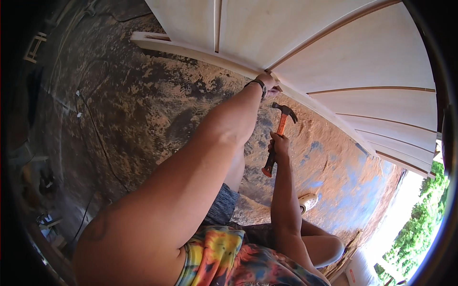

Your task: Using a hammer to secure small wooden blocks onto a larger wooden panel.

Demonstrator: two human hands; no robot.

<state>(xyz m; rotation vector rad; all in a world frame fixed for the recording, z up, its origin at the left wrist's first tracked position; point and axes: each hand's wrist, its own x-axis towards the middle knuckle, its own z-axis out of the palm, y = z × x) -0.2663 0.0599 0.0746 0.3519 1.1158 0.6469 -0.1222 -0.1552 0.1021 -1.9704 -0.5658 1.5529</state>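
My right hand (pixel 279 144) is wrapped round the handle of a claw hammer (pixel 282 125), orange and black with a dark metal head. The hammer's head points up and away from me, a little below the long wooden rail (pixel 329 112). At that rail, my left hand (pixel 270 84) has its fingers bent together against the edge, beside a joint between pale panels. What they pinch is too small to make out. The pale wooden panels (pixel 372 57), divided by darker strips, rise beyond the rail. A dark band circles my left wrist.
The stained brown and blue ground (pixel 186 90) is rough. A cable (pixel 98 138) runs across it at left. A pale clog (pixel 308 203) is near my bent leg. A white sack (pixel 363 269) lies at lower right, by bright greenery (pixel 417 229).
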